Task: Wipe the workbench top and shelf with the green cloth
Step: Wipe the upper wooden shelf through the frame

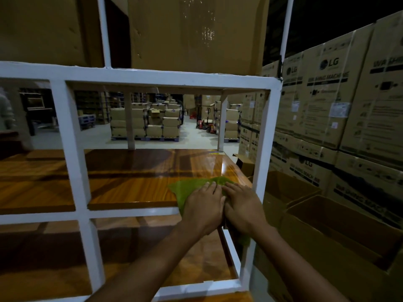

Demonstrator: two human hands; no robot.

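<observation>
The green cloth (185, 189) lies flat on the glossy wooden shelf (130, 184) at its front right corner, and part of it hangs over the front edge. My left hand (204, 207) and my right hand (243, 205) press side by side on the cloth with fingers straight, reaching through the white frame (72, 147). A lower wooden surface (152, 253) shows beneath my forearms.
The white frame's posts and rails surround the shelf opening. Large cardboard boxes (196, 33) sit on the frame's top. Stacked washing-machine cartons (327, 101) fill the right side, with open cartons (340, 232) below them. Pallets of boxes stand on the warehouse floor beyond.
</observation>
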